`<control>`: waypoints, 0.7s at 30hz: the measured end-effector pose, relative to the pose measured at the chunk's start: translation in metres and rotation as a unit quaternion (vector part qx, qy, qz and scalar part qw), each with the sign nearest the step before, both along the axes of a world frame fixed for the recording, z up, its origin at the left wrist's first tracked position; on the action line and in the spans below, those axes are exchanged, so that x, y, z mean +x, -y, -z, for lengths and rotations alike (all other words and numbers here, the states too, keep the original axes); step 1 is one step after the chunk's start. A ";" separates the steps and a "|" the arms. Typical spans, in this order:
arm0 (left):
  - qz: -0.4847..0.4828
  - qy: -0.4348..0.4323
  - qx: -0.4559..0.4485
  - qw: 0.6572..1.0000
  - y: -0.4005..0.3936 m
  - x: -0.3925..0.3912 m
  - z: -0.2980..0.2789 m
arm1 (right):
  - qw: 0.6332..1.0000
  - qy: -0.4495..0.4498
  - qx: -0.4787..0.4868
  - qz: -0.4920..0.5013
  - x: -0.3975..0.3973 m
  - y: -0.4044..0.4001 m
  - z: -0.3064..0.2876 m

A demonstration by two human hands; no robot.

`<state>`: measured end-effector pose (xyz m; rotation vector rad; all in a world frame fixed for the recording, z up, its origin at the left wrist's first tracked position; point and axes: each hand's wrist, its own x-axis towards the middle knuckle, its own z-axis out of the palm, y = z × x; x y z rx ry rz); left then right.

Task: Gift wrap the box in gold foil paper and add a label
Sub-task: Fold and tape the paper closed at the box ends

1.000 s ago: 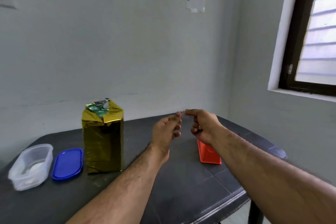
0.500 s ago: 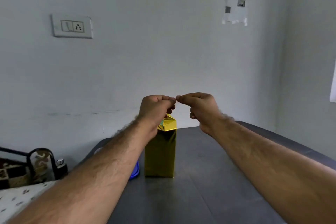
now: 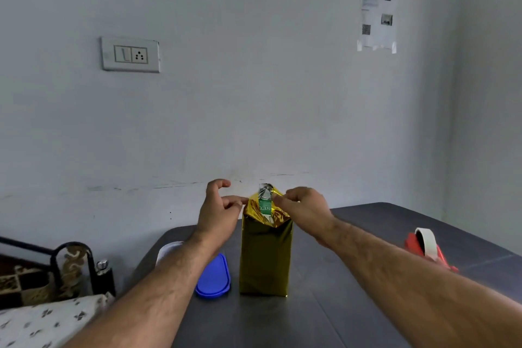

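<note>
Two hands meet at the top of the gold-wrapped box, which stands upright on the dark surface. Left hand and right hand each pinch at the foil's upper flaps, though whether anything sits in either grip I cannot tell. Just left lies a blue lid; a red tape dispenser rests well to the right.

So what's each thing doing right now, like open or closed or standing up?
Gold-wrapped box: upright, top folds unsealed, green showing.
Left hand: fingertips at the top foil.
Right hand: fingertips at the top foil.
Blue lid: off, lying flat.
Clear container: uncovered.
Tape dispenser: untouched on table.
</note>
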<state>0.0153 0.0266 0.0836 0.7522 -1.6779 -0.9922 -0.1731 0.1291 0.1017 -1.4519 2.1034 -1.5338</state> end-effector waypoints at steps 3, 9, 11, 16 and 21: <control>0.009 0.003 -0.039 0.999 -0.002 -0.009 0.005 | 1.000 0.015 0.027 0.003 0.013 0.013 -0.021; 0.010 0.041 -0.084 0.996 -0.004 -0.013 0.017 | 0.987 0.135 0.088 0.026 0.031 0.042 -0.050; -0.001 0.041 -0.069 0.997 -0.005 -0.013 0.018 | 0.980 0.191 0.049 0.033 0.032 0.047 -0.053; -0.035 0.011 -0.099 0.994 0.000 -0.001 0.021 | 0.971 0.238 0.014 0.014 0.026 0.047 -0.047; 0.032 0.007 -0.109 0.994 0.004 -0.012 0.013 | 0.946 0.322 -0.025 -0.022 0.020 0.044 -0.033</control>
